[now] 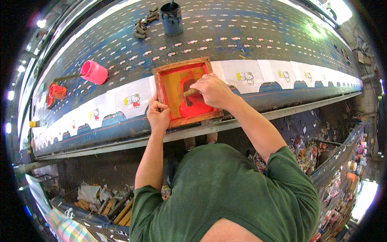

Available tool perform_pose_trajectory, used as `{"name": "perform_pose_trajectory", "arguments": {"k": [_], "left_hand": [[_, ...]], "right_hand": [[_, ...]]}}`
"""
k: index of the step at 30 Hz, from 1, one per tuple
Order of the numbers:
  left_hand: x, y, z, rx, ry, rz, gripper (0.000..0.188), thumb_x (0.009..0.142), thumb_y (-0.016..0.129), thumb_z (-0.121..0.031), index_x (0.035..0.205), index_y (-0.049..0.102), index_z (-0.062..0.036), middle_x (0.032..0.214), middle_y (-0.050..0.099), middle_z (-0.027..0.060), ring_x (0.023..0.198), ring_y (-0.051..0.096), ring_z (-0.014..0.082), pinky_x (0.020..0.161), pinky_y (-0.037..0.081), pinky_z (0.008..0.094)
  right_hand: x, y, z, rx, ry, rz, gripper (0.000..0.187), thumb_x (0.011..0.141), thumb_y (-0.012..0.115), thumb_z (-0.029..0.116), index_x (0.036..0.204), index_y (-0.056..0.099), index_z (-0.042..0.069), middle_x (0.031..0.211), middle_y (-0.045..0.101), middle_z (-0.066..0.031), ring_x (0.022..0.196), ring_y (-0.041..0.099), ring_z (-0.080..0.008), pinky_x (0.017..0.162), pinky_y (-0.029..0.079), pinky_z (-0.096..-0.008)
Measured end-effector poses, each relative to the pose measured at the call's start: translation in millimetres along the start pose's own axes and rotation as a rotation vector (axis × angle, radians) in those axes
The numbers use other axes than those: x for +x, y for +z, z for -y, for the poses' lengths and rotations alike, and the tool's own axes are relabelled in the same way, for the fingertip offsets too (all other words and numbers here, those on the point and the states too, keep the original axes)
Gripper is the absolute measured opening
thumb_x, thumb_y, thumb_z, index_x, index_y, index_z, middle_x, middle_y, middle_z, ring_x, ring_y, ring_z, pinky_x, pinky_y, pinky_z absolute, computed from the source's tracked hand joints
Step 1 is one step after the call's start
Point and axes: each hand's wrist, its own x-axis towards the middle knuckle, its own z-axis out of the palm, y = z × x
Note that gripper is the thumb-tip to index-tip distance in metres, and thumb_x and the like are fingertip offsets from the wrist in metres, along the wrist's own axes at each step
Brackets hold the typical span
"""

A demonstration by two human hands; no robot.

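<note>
A wooden-framed printing screen lies over the row of white cloth pieces at the table's near edge, with bright red ink pooled on its mesh. My left hand holds the frame's left side, fingers curled in around the wood. Inside the frame, my right hand is closed on a small squeegee that stands in the ink; my fingers partly cover it. Left of the screen, a cloth piece bears cartoon cats with red clothing. On the right, another cloth piece shows cats in yellow and outline only.
A pink tub and a red-stained container stand left on the long dark table. Farther back is a dark paint bucket beside several short grey rolls. A metal rail edges the table; scraps litter the shelving behind me.
</note>
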Motion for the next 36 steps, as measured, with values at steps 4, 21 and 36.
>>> {"name": "perform_pose_trajectory", "arguments": {"k": [4, 21, 36], "left_hand": [[1, -2, 6, -0.038, -0.023, 0.015, 0.024, 0.078, 0.068, 0.019, 0.079, 0.063, -0.0049, 0.172, 0.054, 0.0249, 0.159, 0.052, 0.031, 0.13, 0.038, 0.0436], [-3, 1, -15, 0.147, 0.034, -0.009, 0.014, 0.085, 0.073, 0.01, 0.082, 0.069, -0.0024, 0.168, 0.06, 0.0247, 0.147, 0.063, 0.0317, 0.113, 0.051, 0.0386], [-2, 11, -52, 0.171, 0.127, -0.023, 0.016, 0.085, 0.071, 0.012, 0.085, 0.07, -0.0045, 0.168, 0.058, 0.0288, 0.156, 0.056, 0.0398, 0.123, 0.046, 0.0453]], "right_hand": [[20, 12, -25, -0.03, -0.039, -0.134, 0.037, 0.091, 0.067, 0.002, 0.124, 0.082, 0.005, 0.115, 0.083, -0.0124, 0.115, 0.072, -0.0327, 0.107, 0.053, -0.0475], [-55, 18, 44, -0.05, -0.062, -0.101, 0.038, 0.094, 0.068, 0.01, 0.128, 0.083, 0.014, 0.111, 0.077, -0.0075, 0.108, 0.069, -0.0308, 0.1, 0.053, -0.0471], [-94, 13, 53, 0.256, 0.063, -0.319, 0.034, 0.087, 0.082, 0.001, 0.12, 0.081, 0.005, 0.119, 0.077, -0.01, 0.115, 0.07, -0.0344, 0.104, 0.059, -0.0458]]}}
